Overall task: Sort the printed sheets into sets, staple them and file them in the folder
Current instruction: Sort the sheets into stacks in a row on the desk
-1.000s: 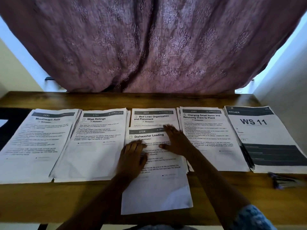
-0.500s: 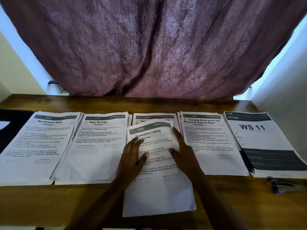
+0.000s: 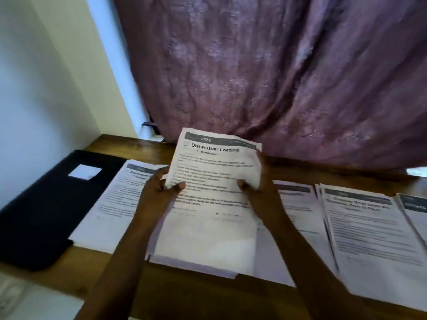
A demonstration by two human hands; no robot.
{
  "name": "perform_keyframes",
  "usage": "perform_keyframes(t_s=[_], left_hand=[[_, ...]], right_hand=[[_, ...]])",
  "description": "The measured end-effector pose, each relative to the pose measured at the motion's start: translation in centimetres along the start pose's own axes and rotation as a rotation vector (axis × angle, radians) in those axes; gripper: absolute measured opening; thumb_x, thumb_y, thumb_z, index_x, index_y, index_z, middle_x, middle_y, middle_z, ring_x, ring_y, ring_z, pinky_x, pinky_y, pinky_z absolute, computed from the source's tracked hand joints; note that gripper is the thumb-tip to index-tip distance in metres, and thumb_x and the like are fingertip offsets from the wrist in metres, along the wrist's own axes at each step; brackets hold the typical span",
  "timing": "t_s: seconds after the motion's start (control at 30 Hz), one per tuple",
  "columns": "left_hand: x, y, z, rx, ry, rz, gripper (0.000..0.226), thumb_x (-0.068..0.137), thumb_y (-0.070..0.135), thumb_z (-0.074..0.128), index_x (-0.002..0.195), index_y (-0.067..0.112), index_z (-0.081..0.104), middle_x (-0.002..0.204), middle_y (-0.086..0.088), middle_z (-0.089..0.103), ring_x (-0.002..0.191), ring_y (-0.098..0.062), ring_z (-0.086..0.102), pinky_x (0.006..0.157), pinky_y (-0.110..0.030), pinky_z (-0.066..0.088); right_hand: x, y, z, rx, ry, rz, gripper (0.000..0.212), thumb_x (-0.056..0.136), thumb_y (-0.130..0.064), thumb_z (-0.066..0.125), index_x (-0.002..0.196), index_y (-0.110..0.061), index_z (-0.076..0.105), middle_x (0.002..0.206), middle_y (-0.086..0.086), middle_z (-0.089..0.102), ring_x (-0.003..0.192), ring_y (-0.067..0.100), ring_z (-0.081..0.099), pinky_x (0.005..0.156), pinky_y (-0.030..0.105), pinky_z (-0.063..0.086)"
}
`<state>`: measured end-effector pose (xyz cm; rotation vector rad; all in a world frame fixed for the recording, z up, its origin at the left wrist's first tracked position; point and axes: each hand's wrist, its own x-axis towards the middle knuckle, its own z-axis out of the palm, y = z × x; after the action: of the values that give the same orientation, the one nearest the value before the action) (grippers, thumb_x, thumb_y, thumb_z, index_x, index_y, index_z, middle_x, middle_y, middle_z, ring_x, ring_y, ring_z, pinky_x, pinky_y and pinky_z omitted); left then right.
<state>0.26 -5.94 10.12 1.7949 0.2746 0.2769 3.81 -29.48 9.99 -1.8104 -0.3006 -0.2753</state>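
A set of printed sheets headed "Dishwasher Loading" (image 3: 212,199) is lifted and tilted up off the wooden table (image 3: 184,294). My left hand (image 3: 159,195) grips its left edge and my right hand (image 3: 258,192) grips its right edge, thumbs on the front page. Its lower edge hangs just above the table. More piles lie flat in a row: one at the left (image 3: 115,204), one behind my right arm (image 3: 298,211), one further right (image 3: 369,234). A black folder (image 3: 39,209) with a white label lies at the far left.
A mauve curtain (image 3: 277,77) hangs behind the table's far edge. A pale wall (image 3: 46,88) stands at the left. Another pile's corner (image 3: 416,209) shows at the right border. A white surface (image 3: 27,303) sits below the table's front left.
Both hands went from lying flat on the Dishwasher Loading set to gripping its sides and lifting it. The view has swung left, bringing the black folder in.
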Motion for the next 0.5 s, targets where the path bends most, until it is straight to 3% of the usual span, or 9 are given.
perform_keyframes(t_s=[0.1, 0.23, 0.3, 0.5], left_hand=[[3.6, -2.4, -6.7, 0.262, 0.050, -0.006, 0.036, 0.084, 0.021, 0.072, 0.118, 0.020, 0.060, 0.106, 0.004, 0.071, 0.091, -0.013, 0.069, 0.084, -0.036, 0.054], [6.6, -6.3, -12.6, 0.501, 0.105, -0.070, 0.033, 0.087, 0.025, 0.068, 0.117, 0.020, 0.055, 0.101, 0.005, 0.064, 0.084, -0.013, 0.063, 0.067, -0.028, 0.047], [7.7, -8.4, -14.5, 0.587, 0.093, -0.090, 0.034, 0.088, 0.029, 0.066, 0.119, 0.023, 0.054, 0.100, 0.007, 0.064, 0.083, -0.012, 0.061, 0.064, -0.027, 0.045], [9.3, -11.4, -16.3, 0.766, 0.059, -0.127, 0.041, 0.090, 0.031, 0.062, 0.128, 0.030, 0.048, 0.095, 0.006, 0.065, 0.080, -0.014, 0.062, 0.063, -0.029, 0.047]], right_hand=[[1.4, -0.1, 7.9, -0.025, -0.117, 0.046, 0.071, 0.086, -0.003, 0.063, 0.145, -0.016, 0.026, 0.140, -0.008, 0.037, 0.112, -0.014, 0.039, 0.091, -0.003, 0.028], [2.4, 1.0, 17.0, -0.153, -0.239, 0.169, 0.074, 0.086, -0.009, 0.064, 0.146, -0.029, 0.026, 0.130, 0.008, 0.057, 0.111, 0.024, 0.059, 0.093, 0.030, 0.047], [2.7, 1.6, 20.4, -0.280, -0.282, 0.210, 0.075, 0.087, -0.017, 0.064, 0.147, -0.033, 0.021, 0.128, 0.010, 0.059, 0.108, 0.028, 0.061, 0.091, 0.036, 0.049], [2.5, 3.4, 25.0, -0.618, -0.307, 0.290, 0.078, 0.089, -0.030, 0.062, 0.149, -0.032, 0.012, 0.122, 0.005, 0.061, 0.106, 0.023, 0.060, 0.085, 0.034, 0.049]])
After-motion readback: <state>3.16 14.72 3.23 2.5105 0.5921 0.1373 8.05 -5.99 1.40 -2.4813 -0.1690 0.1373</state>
